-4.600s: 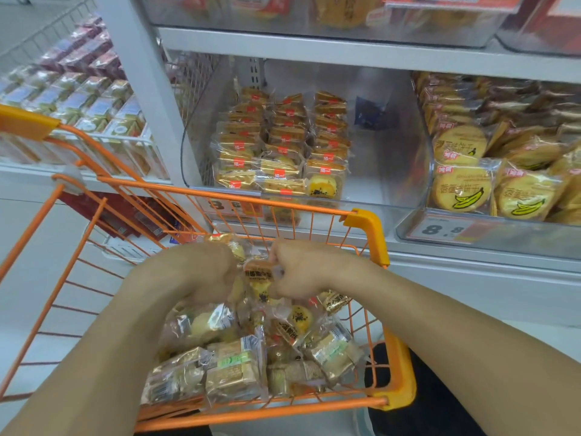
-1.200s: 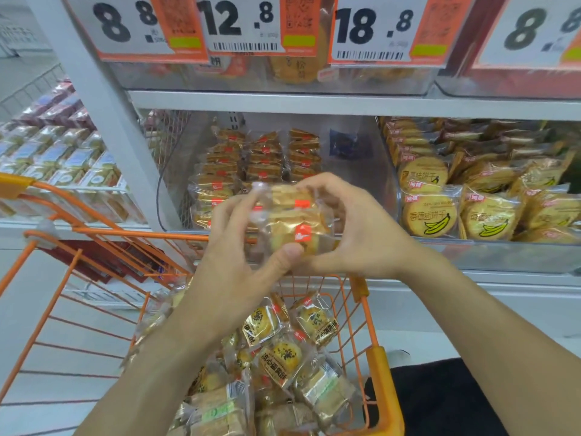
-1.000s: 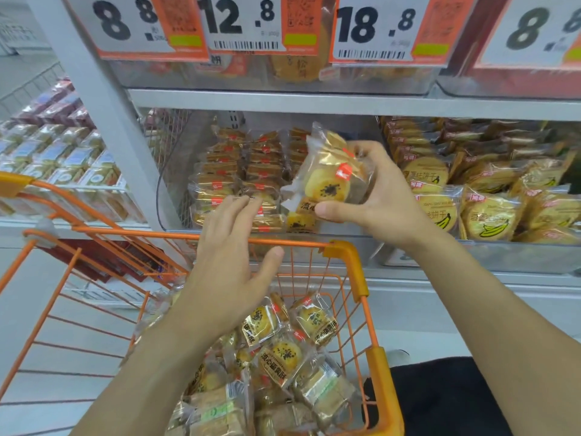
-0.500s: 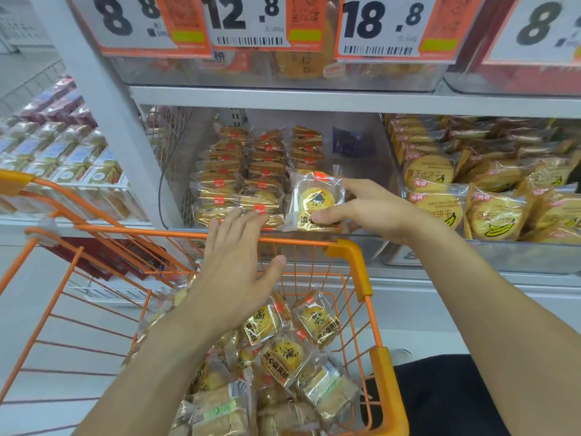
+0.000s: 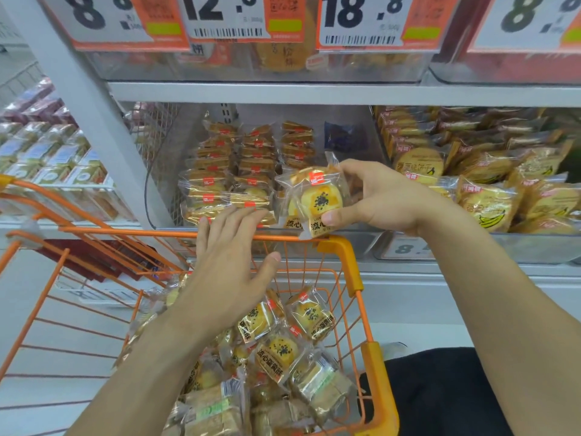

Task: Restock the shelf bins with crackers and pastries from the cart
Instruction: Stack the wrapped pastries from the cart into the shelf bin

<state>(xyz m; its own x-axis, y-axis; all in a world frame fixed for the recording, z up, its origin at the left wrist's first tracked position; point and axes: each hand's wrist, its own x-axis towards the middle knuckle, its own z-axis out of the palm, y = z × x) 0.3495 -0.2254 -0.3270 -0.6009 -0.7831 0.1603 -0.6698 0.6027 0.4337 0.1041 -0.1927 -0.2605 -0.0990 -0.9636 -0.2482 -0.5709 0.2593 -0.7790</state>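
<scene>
My right hand pinches a small stack of wrapped yellow pastries at the front right corner of the clear shelf bin, just above the cart's far rim. That bin holds rows of the same pastries. My left hand hovers flat with straight fingers over the orange cart, fingertips near the bin's front row, holding nothing. More wrapped pastries and crackers lie heaped in the cart.
A neighbouring bin on the right holds round banana-print biscuit packs. Price tags hang from the shelf above. Boxed goods fill the rack at far left. A grey upright post stands left of the bin.
My right hand carried the pastries from high in front of the shelf down to the bin's front right corner. My left hand let go of them and dropped over the cart rim.
</scene>
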